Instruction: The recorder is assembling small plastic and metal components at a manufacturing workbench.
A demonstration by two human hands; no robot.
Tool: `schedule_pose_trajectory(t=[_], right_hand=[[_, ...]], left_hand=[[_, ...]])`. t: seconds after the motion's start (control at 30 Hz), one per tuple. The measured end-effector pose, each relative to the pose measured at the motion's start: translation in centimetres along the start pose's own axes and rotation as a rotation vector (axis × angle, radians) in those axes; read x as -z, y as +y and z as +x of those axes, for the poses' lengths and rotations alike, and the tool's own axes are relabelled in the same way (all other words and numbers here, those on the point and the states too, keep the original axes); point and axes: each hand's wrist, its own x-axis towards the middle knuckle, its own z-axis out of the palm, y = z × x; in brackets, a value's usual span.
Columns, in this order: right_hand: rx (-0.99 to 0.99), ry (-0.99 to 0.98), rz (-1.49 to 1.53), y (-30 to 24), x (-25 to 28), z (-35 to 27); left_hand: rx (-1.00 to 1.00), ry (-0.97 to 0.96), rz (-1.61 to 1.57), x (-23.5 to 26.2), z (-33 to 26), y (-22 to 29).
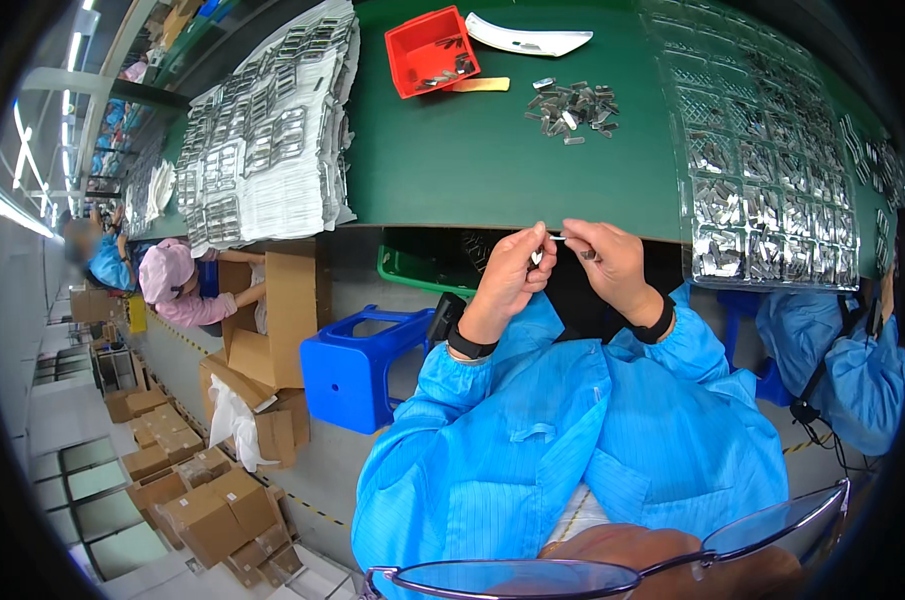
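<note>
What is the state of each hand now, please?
Left hand: closed, pinching a small pale part.
Right hand: closed on a thin metal piece; its exact kind cannot be told.

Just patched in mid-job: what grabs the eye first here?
Both hands, the left hand and right hand, meet at the green table's near edge, pinching a small silvery metal piece. Behind sit a red plastic bin and a loose pile of metal clips.

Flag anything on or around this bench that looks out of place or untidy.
Small metal clips lie in a loose scatter on the green table beside the red bin, not in the clear trays. On the floor, a torn cardboard box spills white wrapping.
</note>
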Motion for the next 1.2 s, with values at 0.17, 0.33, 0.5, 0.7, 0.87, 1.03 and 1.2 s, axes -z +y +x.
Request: schedule_pose_trajectory(t=[0.17, 0.33, 0.5, 0.7, 0.87, 1.03, 1.2], right_hand=[[-0.036, -0.039, 0.24, -1.1, 0.6, 1.4], [-0.171, -0.036, 0.416, -1.7, 0.5, 1.7], [-0.365, -0.05, 0.572, -1.7, 0.5, 0.8], [-0.484, -0.07, 0.677, -2.2, 0.6, 1.1], [-0.456, -0.069, 0.552, -1.2, 1.2, 1.0], [-0.048, -0.275, 0.203, -1.7, 1.9, 1.6], [-0.09, -0.403, 0.135, -2.4, 1.9, 1.6]], left_hand=[[0.082, -0.133, -0.094, -0.7, -0.6, 1.0], [0.06, -0.137, -0.179, -0.9, -1.0, 0.8], [0.023, -0.14, -0.189, -1.0, -1.3, 0.4], [-0.035, -0.094, -0.14, -1.6, -1.6, -0.3], [-0.056, -0.091, -0.112, -1.5, -1.9, -0.2], [-0.124, -0.044, -0.083, -1.7, -2.0, -0.4], [-0.186, -0.061, -0.025, -1.7, -2.1, -0.6]])
